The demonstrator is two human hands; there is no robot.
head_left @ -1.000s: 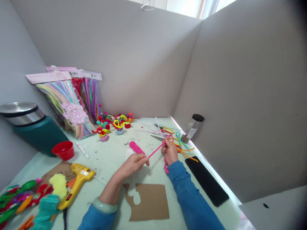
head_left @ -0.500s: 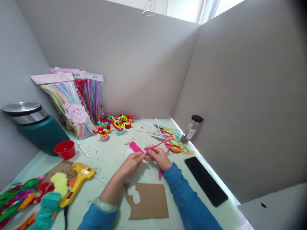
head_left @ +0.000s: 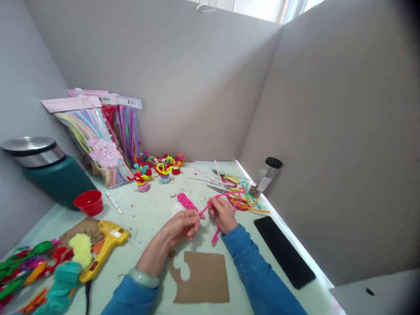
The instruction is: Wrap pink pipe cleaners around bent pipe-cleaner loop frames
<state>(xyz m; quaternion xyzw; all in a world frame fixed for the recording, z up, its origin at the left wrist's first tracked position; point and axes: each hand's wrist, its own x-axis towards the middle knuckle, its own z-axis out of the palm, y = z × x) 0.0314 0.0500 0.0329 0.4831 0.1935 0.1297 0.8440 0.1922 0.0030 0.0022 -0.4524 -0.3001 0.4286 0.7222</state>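
Observation:
A bright pink pipe cleaner [head_left: 207, 208] stretches between my two hands over the middle of the table. Its near end is pinched by my left hand [head_left: 183, 225], beside a piece wrapped in pink pipe cleaner [head_left: 186, 201]. My right hand [head_left: 223, 214] grips the same strand a little further along, with its fingertips closed. From there the loose length runs right toward the scissors [head_left: 219, 189], and a pink tail hangs below the right hand. A white piece partly shows behind my left fingers. Below both hands lies a brown cardboard sheet [head_left: 205, 278] with a cut-out.
A yellow glue gun [head_left: 106, 249], red cup [head_left: 88, 203] and teal bottle [head_left: 61, 177] stand at the left, near packs of pipe cleaners [head_left: 95, 144]. Small fuzzy figures [head_left: 164, 170] sit at the back. A black phone-like slab [head_left: 284, 251] and clear jar [head_left: 265, 177] are at the right.
My right hand has moved slightly right, away from the left, and a longer straight stretch of pink pipe cleaner shows between them. The view has shifted a little.

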